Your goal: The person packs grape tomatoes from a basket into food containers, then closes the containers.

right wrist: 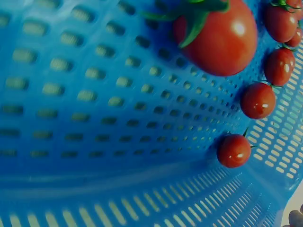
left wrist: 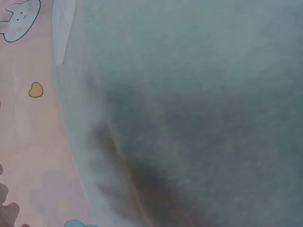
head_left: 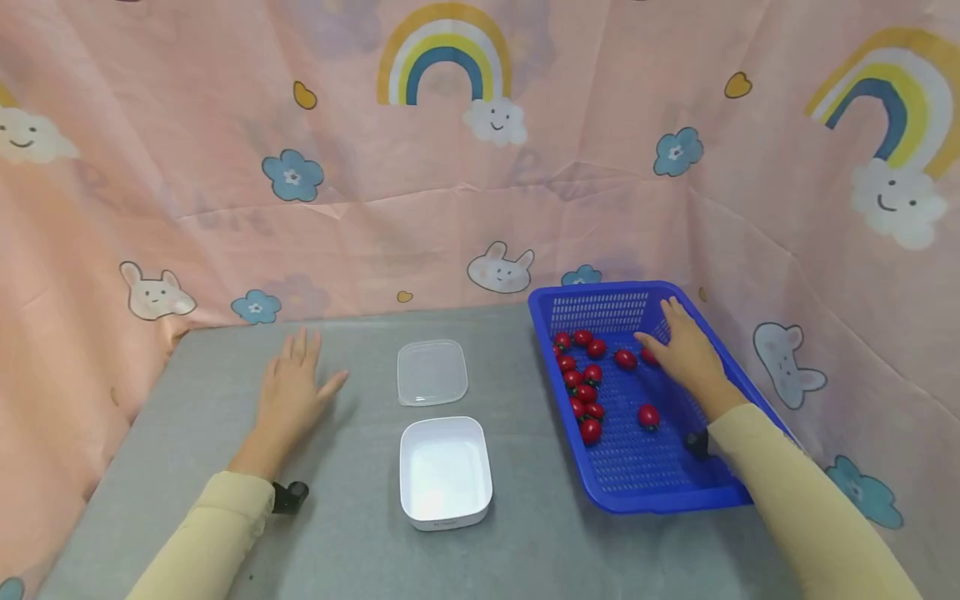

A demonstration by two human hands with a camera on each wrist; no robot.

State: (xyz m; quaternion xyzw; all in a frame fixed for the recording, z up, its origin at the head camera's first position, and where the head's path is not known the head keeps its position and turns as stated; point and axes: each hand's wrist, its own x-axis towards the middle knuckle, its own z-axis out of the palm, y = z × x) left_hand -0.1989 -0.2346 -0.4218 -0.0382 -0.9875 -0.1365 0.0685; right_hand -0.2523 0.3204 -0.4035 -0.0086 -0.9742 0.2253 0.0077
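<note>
My right hand (head_left: 688, 357) is over the right part of a blue perforated plastic basket (head_left: 536, 321), thumb and fingers spread apart, holding nothing. A cherry tomato (head_left: 649, 357) shows partly behind its thumb. Several more red cherry tomatoes (head_left: 586, 393) cluster along the basket's left side, and a single cherry tomato (head_left: 648, 416) lies nearer the front. In the right wrist view, a large close cherry tomato (right wrist: 218, 38) has green sepals. To the left, my left hand (head_left: 288, 396) hovers low over the grey table with straight fingers and thumb out, nothing in it.
Between the hands stands a white square container (head_left: 446, 471) with no lid on. Behind it a translucent lid (head_left: 432, 372) lies flat on the grey table (head_left: 345, 533). A pink patterned curtain (head_left: 360, 167) hangs around the back and sides.
</note>
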